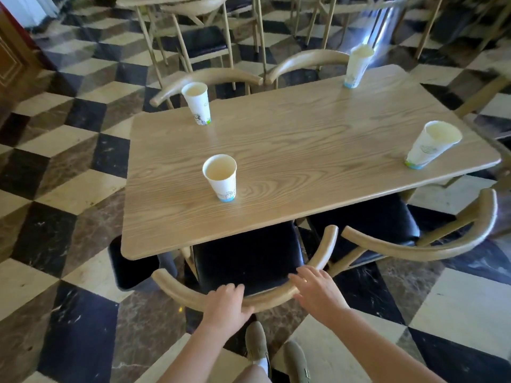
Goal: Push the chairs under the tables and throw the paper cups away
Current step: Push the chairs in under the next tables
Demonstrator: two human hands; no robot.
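A light wooden table [318,150] carries several white paper cups: the nearest cup [220,178], a far-left cup [197,103], a far-right cup [356,66] and a cup [431,145] at the right edge. Directly in front of me stands a wooden chair [177,288] with a black seat, its seat partly under the table. My left hand [227,301] grips its curved back rail. My right hand [318,290] rests flat on the same rail, fingers spread. A second chair [414,247] stands to the right, partly pulled out.
Two chairs [210,77] are tucked in along the table's far side. A black bin [130,264] sits under the table's near-left corner. More chairs and tables [199,29] fill the background. The floor is checkered tile [55,244]. My shoes [257,341] are below.
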